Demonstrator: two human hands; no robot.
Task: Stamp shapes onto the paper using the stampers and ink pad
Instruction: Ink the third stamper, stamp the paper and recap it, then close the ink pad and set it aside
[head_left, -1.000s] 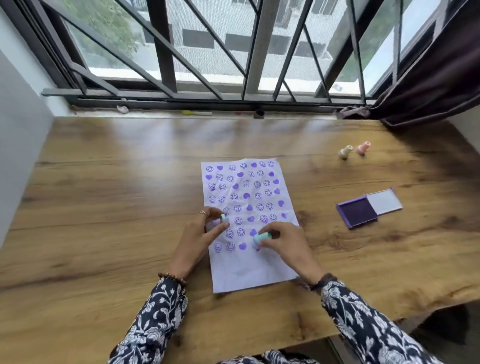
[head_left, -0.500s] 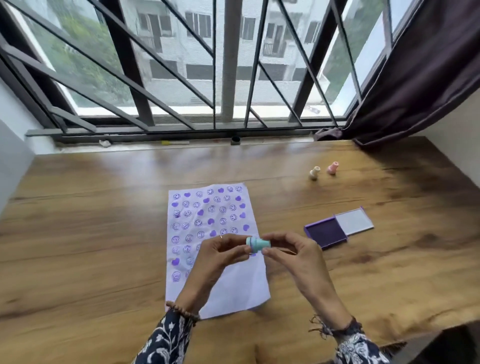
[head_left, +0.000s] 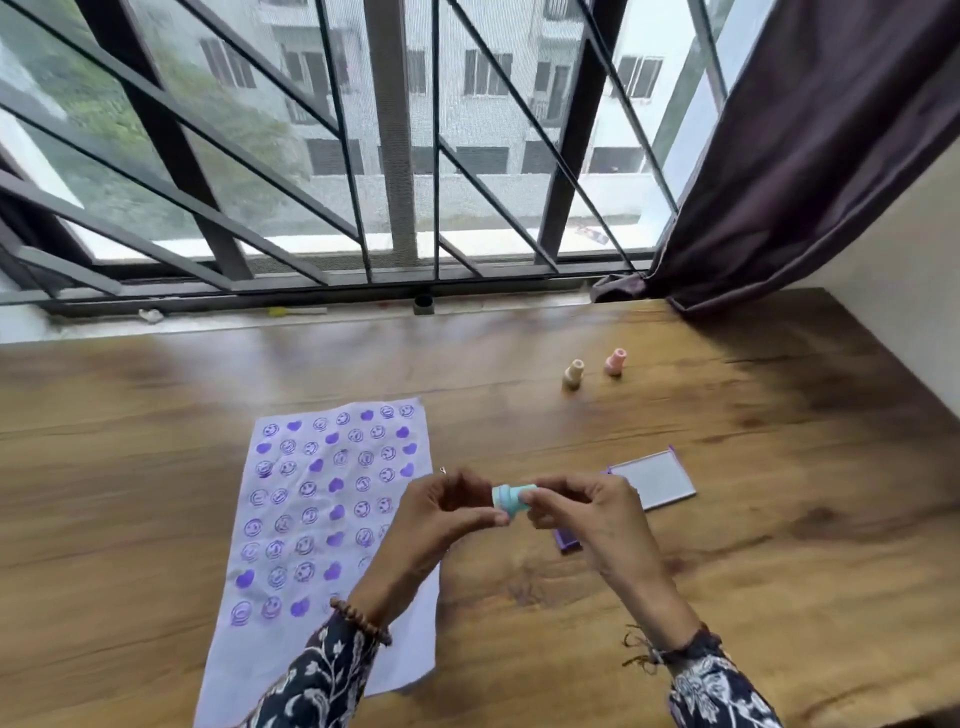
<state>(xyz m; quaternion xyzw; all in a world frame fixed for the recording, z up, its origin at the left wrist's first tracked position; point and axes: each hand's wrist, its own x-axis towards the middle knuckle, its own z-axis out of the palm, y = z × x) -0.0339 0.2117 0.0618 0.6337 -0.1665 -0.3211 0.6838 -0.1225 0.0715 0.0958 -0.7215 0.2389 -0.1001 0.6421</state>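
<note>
Both hands hold one small teal stamper (head_left: 510, 499) in the air above the table, lying sideways. My left hand (head_left: 441, 512) pinches its left end, my right hand (head_left: 587, 512) its right end. Below and to the left lies the white paper (head_left: 322, 525), covered with several purple smiley and heart prints. The purple ink pad (head_left: 566, 540) is mostly hidden under my right hand; its open lid (head_left: 652, 478) shows beyond it.
A cream stamper (head_left: 573, 374) and a pink stamper (head_left: 615, 362) stand upright at the back right of the wooden table (head_left: 779, 493). A barred window (head_left: 395, 156) runs along the far edge. A dark curtain (head_left: 810, 156) hangs at the right.
My hands lifted off the paper with the teal stamper pieces and brought them together in the air, then drifted right over the ink pad. The camera tilted up.
</note>
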